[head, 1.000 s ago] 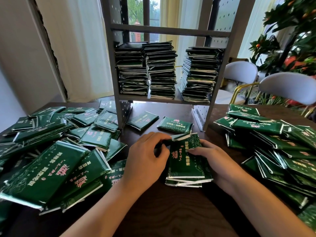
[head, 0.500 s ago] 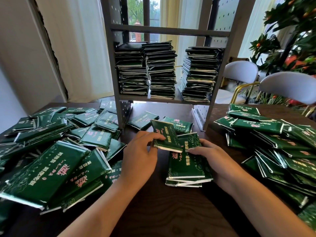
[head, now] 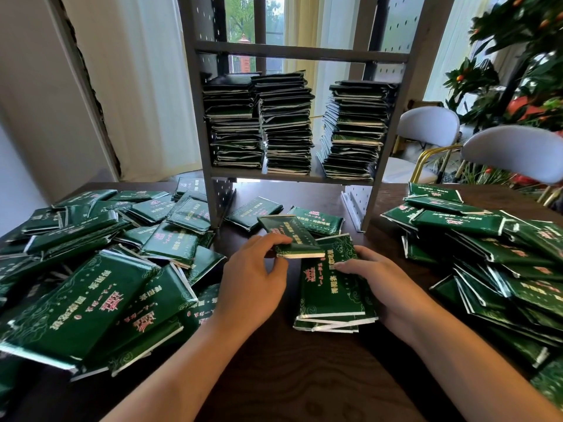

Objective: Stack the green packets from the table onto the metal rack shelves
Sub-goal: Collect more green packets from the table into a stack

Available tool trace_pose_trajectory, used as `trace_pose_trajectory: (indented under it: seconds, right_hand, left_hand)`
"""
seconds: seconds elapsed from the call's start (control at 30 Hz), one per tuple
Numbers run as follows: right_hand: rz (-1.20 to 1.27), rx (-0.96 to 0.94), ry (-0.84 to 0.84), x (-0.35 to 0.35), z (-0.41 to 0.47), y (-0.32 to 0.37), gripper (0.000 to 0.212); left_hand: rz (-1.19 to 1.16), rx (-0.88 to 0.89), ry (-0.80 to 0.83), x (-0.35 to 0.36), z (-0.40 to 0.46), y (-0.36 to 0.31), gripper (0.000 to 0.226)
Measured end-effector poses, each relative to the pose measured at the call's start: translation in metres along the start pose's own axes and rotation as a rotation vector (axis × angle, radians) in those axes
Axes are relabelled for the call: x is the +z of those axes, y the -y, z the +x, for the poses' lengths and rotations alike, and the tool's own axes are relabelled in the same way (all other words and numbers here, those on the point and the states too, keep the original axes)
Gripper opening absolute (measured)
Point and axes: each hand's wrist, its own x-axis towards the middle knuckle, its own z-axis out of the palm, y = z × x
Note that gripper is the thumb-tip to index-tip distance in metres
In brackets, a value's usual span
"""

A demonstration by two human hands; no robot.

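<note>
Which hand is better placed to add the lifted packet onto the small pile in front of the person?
The left hand. It already pinches the lifted packet just above the small pile. The right hand is busy steadying that pile's side.

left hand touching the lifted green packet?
Touching. The head view shows the left hand pinching the lifted green foil packet at its near edge, fingers curled over the top.
</note>
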Motion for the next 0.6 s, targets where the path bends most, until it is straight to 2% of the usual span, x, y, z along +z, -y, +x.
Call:
trace_pose_trajectory:
  seconds: [0.23,0.4,0.6]
  right_hand:
    - [0.000,-0.015,-0.002,0.0012,0.0006,-0.0005,0.024]
    - [0.010,-0.021,-0.002,0.0004,0.0020,-0.0017,0.024]
    - [0.015,-0.019,-0.002,0.0002,0.0036,-0.0022,0.025]
  left_hand:
    - [-0.065,0.050,-0.046,0.0031,0.0011,0.0025,0.027]
    - [-0.098,0.048,-0.096,0.0014,-0.0004,-0.0027,0.011]
    - [-0.114,0.038,-0.080,-0.0011,-0.0014,-0.0045,0.016]
